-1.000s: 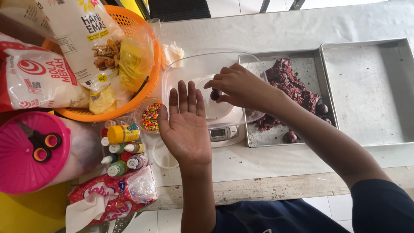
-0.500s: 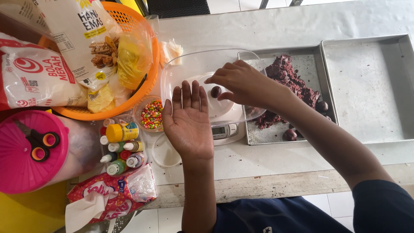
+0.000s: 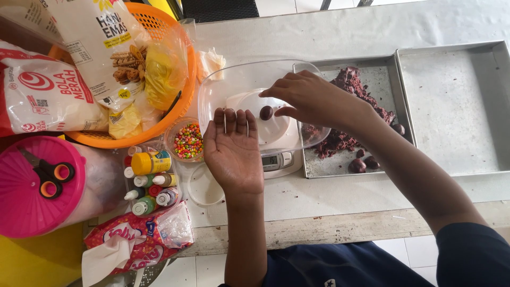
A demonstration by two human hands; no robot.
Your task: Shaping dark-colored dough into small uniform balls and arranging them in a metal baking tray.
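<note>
Packages are crowding the far left, well away from either hand's fingers: a white bag with a red round emblem (image 3: 45,95) is lying against an orange basket (image 3: 183,58), and a tall white-and-yellow bag picturing biscuits (image 3: 103,45) is standing in it. Below, black-and-orange scissors (image 3: 45,175) are resting on a pink round lid (image 3: 32,207), beside small colouring bottles (image 3: 149,183) and a red-and-white wrapper (image 3: 138,236). A cup of coloured sprinkles (image 3: 187,141) is sitting just left of the left hand (image 3: 234,151), which is lying palm up, fingers straight and together, holding nothing. Just past its fingertips, a dark dough ball (image 3: 266,112) is sitting in a clear bowl (image 3: 223,79) on a white scale (image 3: 276,157). The right hand (image 3: 313,98) is hovering there, thumb and forefinger apart, flanking the ball; contact is unclear. Behind its knuckles, chocolate dough (image 3: 353,85) is lying on a metal tray (image 3: 382,66).
</note>
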